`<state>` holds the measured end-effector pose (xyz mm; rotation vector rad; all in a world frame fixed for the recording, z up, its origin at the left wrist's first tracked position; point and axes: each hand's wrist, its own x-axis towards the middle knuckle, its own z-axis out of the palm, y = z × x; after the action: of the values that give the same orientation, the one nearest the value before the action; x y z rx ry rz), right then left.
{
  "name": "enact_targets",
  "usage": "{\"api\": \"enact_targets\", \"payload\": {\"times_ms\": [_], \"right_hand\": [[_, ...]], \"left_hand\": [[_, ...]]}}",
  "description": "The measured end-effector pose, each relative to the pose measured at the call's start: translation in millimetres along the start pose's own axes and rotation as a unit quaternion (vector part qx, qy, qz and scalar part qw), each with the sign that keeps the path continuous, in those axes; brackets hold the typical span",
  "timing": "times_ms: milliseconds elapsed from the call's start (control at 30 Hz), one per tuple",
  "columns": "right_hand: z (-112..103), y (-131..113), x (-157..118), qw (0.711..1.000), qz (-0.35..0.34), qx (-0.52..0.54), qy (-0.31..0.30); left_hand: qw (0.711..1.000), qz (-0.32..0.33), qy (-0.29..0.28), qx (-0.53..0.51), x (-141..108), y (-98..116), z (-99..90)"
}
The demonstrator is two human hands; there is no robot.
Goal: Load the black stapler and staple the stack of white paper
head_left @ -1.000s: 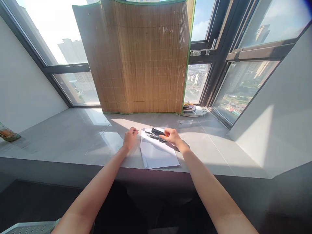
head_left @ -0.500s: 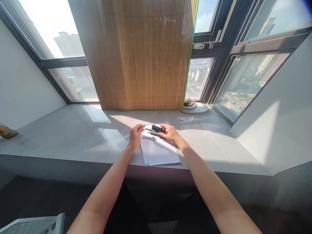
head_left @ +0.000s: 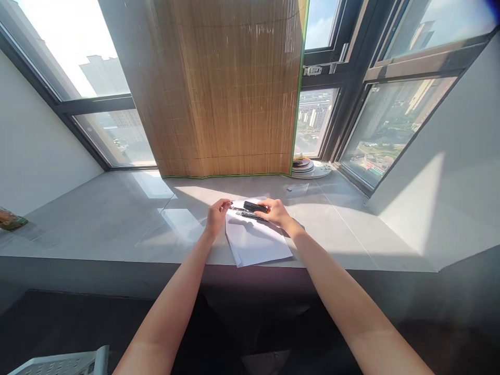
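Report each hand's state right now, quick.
Left hand: closed, pinching a small dark piece, too tiny to identify.
Right hand: closed, holding a thick black object.

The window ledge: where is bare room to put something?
Bare ledge lies left of the left hand, up to the patterned object at the far left, and right of the right hand, up to the right wall. Crowded: between the hands, with pens and paper, and back right, around the stacked dishes.
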<state>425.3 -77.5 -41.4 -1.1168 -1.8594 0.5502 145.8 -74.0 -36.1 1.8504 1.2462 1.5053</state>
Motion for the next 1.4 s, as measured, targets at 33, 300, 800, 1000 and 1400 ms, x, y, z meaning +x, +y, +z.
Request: {"api": "enact_targets", "payload": {"times_ms": [33, 300, 800, 1000, 1400], "right_hand": [[-0.3, 0.1, 0.0, 1.000, 0.000, 0.002, 0.000], [-1.2, -0.3, -0.3, 0.999, -0.010, 0.053, 0.011], [-5.4, -4.2, 0.8, 0.998, 0.001, 0.059, -0.018], [-5.4, -1.7, 0.0, 0.998, -0.010, 0.059, -0.016], [-3.8, 3.7, -0.9, 0.997, -0.004, 0.071, -0.012]], "left_hand": [[1.000, 0.000, -0.006, 0.010, 0.3, 0.2, 0.1], [0.997, 0.002, -0.057, 0.055, -0.4, 4.4, -1.9], [0.993, -0.006, -0.115, 0.017, -0.8, 1.5, -0.4], [0.987, -0.032, -0.160, 0.002, -0.2, 0.6, 1.3], [0.983, -0.050, -0.174, -0.036, -0.2, 5.8, 0.3]]}}
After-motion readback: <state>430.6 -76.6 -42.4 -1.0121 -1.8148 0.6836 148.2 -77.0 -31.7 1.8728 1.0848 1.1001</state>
